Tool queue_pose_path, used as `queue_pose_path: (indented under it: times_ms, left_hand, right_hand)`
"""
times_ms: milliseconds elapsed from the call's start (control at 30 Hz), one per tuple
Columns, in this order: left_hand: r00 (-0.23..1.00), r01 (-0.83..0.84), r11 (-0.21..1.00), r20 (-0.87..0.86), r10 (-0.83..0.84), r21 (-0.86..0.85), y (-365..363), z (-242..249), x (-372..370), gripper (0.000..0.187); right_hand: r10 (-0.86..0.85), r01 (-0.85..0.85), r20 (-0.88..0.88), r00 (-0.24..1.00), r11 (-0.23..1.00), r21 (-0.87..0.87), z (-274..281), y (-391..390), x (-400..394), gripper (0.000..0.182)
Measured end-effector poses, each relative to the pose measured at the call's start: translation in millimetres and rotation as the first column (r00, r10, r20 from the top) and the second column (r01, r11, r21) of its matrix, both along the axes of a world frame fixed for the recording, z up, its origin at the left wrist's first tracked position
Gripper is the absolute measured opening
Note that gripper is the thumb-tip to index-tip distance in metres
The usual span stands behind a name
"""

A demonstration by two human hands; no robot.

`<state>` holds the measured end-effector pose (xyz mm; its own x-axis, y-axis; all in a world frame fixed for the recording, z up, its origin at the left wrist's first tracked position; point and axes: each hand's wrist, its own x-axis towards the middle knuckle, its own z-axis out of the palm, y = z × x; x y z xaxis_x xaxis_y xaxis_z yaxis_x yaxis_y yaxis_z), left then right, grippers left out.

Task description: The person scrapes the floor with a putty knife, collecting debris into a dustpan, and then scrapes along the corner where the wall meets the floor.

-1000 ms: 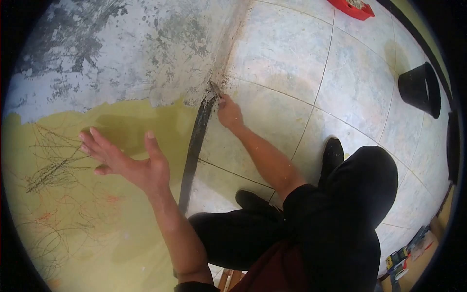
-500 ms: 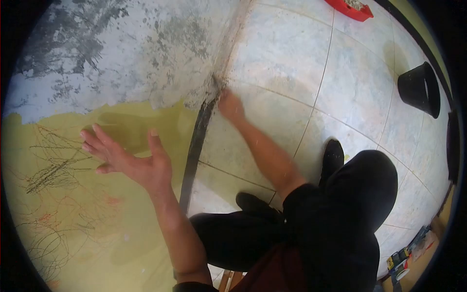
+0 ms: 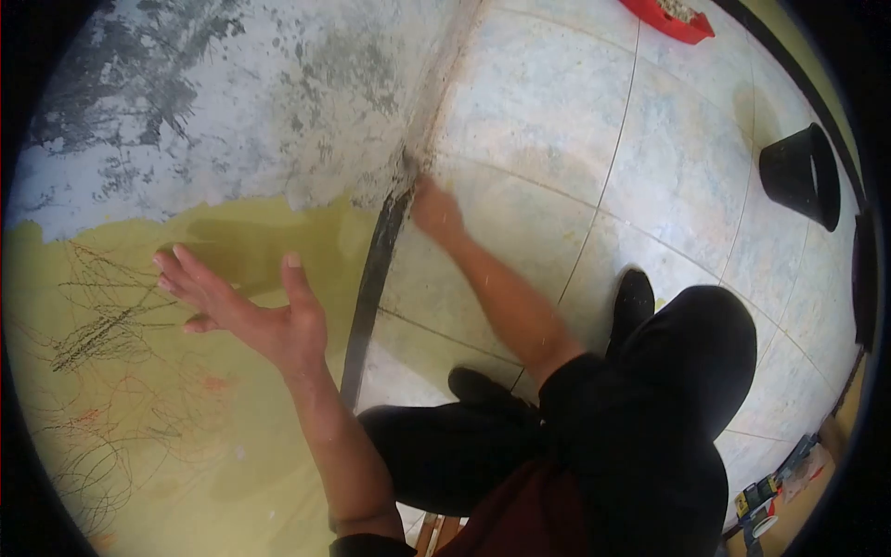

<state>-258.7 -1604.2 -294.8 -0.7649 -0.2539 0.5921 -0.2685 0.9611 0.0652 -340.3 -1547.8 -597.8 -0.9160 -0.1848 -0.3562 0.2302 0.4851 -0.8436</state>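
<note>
My left hand is spread with its fingers apart and nothing in it, against the yellow-green wall with scribbles on it. My right hand is closed at the foot of the wall, by the upper end of the black baseboard strip. A small dark tip shows just beyond its fingers; what the hand holds is mostly hidden and blurred. Above the yellow paint, the wall is a rough grey and white stripped surface, with crumbly residue along its bottom edge.
Pale tiles cover the floor. On the right stands a black bucket. A red tray with pale bits lies at the top. Several small items are at the lower right. My legs and dark shoes are below.
My right hand has shifted slightly down and to the left along the wall's foot. My left hand has barely moved.
</note>
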Motion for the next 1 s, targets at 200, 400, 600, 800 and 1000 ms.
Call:
queue_pose_path:
  times_ms: [200, 400, 600, 800, 1000]
  left_hand:
    - [0.995, -0.097, 0.994, 0.033, 0.099, -0.057, 4, -4, -5, 0.091]
    - [0.999, -0.042, 0.999, 0.002, 0.042, -0.011, 5, -2, -7, 0.091]
    - [1.0, 0.017, 0.999, -0.005, -0.017, 0.028, 4, -1, 1, 0.089]
    - [0.998, -0.06, 0.998, 0.007, 0.06, 0.015, 8, 0, -4, 0.091]
    - [1.0, 0.01, 0.997, -0.029, -0.007, 0.08, 12, 5, 5, 0.09]
  right_hand:
    - [-0.001, 0.001, -0.004, 1.0, 1.0, -0.012, 3, 4, 1, 0.035]
    - [0.087, -0.091, 0.061, 0.994, 0.994, 0.06, 14, 2, 19, 0.037]
    - [0.051, -0.051, 0.139, 0.989, 0.999, -0.006, 24, 17, -16, 0.036]
    - [0.106, -0.114, 0.182, 0.978, 0.993, 0.034, 41, 9, 23, 0.033]
    - [0.129, -0.133, 0.124, 0.984, 0.991, 0.024, 29, 16, 19, 0.032]
